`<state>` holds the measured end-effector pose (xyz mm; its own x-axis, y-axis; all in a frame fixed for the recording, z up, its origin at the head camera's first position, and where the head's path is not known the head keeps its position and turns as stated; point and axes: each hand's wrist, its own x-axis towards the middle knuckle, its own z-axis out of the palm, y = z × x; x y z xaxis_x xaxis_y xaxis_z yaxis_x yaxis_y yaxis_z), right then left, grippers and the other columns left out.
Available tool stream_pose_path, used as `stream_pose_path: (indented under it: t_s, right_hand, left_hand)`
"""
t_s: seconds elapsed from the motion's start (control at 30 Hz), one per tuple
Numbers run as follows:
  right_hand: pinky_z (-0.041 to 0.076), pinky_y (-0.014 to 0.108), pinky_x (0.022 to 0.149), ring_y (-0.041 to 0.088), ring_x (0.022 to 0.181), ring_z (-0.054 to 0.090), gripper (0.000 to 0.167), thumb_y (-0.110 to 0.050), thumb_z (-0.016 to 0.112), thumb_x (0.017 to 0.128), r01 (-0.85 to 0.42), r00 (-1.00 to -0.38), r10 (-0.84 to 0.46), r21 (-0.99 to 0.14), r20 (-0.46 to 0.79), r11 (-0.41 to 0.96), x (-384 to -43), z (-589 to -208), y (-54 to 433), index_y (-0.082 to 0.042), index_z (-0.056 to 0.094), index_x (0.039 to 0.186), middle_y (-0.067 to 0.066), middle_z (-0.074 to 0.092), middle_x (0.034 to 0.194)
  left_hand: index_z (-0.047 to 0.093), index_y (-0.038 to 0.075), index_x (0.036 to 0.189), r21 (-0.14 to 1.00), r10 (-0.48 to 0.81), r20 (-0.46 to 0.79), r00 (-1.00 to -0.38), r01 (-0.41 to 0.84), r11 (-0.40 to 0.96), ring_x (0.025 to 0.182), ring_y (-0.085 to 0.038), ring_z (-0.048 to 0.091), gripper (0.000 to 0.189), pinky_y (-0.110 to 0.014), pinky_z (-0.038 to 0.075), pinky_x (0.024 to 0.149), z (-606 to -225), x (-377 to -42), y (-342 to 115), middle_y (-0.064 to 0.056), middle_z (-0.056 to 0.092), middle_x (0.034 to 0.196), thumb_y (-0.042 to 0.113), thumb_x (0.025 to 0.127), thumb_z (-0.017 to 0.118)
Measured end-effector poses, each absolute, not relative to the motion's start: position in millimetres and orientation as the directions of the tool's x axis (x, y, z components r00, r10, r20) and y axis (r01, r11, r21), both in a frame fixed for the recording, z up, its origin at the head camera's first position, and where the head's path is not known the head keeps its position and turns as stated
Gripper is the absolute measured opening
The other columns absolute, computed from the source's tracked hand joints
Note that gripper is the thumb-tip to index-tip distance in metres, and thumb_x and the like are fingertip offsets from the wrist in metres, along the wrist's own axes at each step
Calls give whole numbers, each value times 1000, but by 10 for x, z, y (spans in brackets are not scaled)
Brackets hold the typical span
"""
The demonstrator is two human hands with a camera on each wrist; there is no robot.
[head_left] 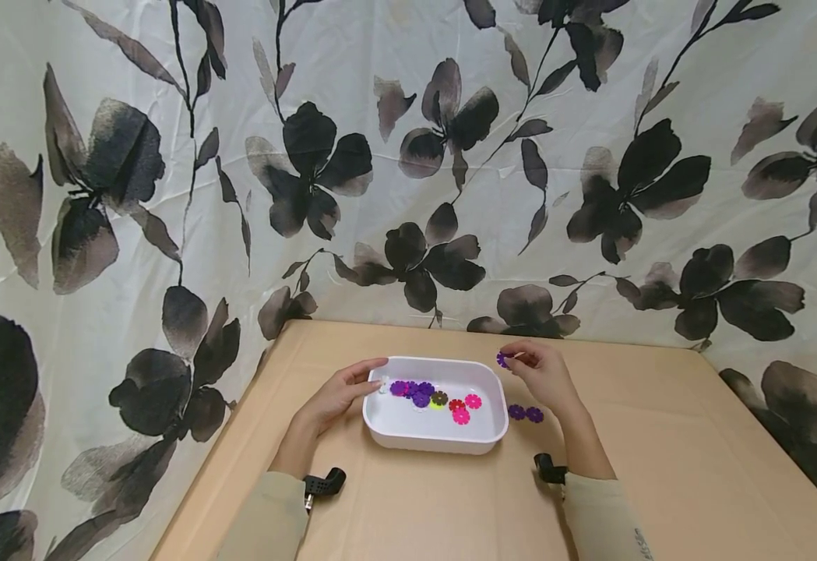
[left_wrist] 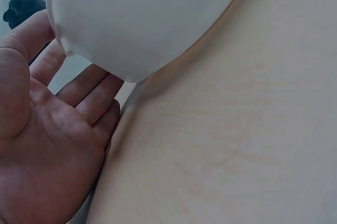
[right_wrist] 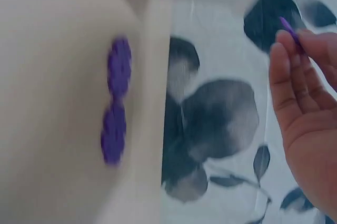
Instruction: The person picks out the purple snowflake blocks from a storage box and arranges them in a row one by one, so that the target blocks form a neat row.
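Purple scalloped disc (head_left: 501,359): pinched by its edge between thumb and fingertips of the right hand (head_left: 540,374), held up just past the tray's far right corner; right-wrist view shows it nearly edge-on. Good hold, I judge: most of the rim looks free, so a light pinch should do, and squeezing harder could make a thin piece flip out. Two purple discs (head_left: 534,414) lie end to end on the table beside the tray (touching, by the look of it; can't tell whether they interlock). Worth lowering the wrist clear of them. White tray (head_left: 436,442) next, loose coloured discs (head_left: 420,400) inside, mostly toward its middle. Left hand (head_left: 338,397) grips its left end, thumb over the rim; steady pressure there should stop it skidding. Tan table (head_left: 660,436) beneath, flowered cloth (head_left: 520,195) behind
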<state>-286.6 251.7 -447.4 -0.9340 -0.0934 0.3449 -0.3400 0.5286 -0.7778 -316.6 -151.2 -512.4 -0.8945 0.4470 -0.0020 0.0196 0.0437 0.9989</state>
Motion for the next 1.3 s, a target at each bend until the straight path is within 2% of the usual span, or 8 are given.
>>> stream_pose_path:
  t_s: [0.13, 0.33, 0.57, 0.83, 0.93, 1.07, 1.3]
  right_hand:
    - [59, 20, 73, 35, 89, 71, 19, -2, 67, 99, -319, -944, -123, -764, 305, 561, -2857, -4484, 2737, -1, 74, 117, 19, 75, 110]
    - [62, 30, 74, 26, 87, 69, 20, 0, 67, 98, -229, -973, -124, -724, 196, 650, -2822, -4477, 3000, -2, 75, 116, 16, 73, 111]
    - [58, 25, 71, 23, 84, 67, 18, 1, 67, 95, -145, -985, -171, -692, 32, 707, -2742, -4463, 3182, 3, 75, 111, 16, 74, 104]
    - [57, 28, 66, 22, 80, 61, 20, 9, 65, 89, -89, -985, -167, -683, -50, 725, -2691, -4484, 3277, 4, 74, 106, 13, 69, 96]
    - [56, 30, 68, 22, 80, 60, 19, 10, 66, 87, -52, -981, -164, -686, -100, 726, -2689, -4518, 3303, 4, 74, 103, 12, 69, 93]
    - [58, 32, 76, 21, 83, 62, 19, 10, 67, 88, -16, -969, -182, -688, -170, 726, -2679, -4572, 3329, 2, 75, 103, 11, 72, 94]
    - [57, 34, 78, 22, 84, 62, 21, 11, 67, 86, -14, -966, -187, -685, -178, 728, -2674, -4632, 3336, 0, 76, 102, 10, 73, 95]
  left_hand:
    - [54, 16, 152, 999, 448, -5, -894, 13, 37, 151, -31, 41, 52, -52, 26, 127, -5122, -3157, -1510, -7, 45, 163, 19, 102, 68]
    - [54, 16, 152, 999, 448, -3, -894, 14, 33, 153, -30, 38, 53, -52, 23, 128, -5124, -3158, -1508, -7, 43, 164, 19, 102, 68]
    - [55, 16, 152, 999, 446, 1, -895, 20, 37, 154, -30, 37, 52, -52, 24, 128, -5120, -3158, -1508, -7, 43, 165, 19, 102, 68]
    - [55, 17, 152, 999, 442, 0, -897, 20, 40, 153, -30, 38, 52, -52, 25, 128, -5115, -3156, -1509, -7, 43, 164, 19, 102, 68]
    - [55, 17, 152, 999, 440, -3, -898, 20, 46, 152, -30, 39, 52, -51, 26, 127, -5113, -3159, -1504, -6, 44, 164, 19, 102, 68]
    - [54, 16, 152, 999, 441, -7, -897, 12, 39, 151, -30, 41, 52, -50, 29, 126, -5116, -3162, -1502, -8, 45, 163, 17, 102, 67]
    - [54, 15, 152, 999, 440, -7, -898, 13, 41, 147, -32, 46, 51, -48, 31, 124, -5114, -3151, -1513, -10, 48, 161, 15, 102, 66]
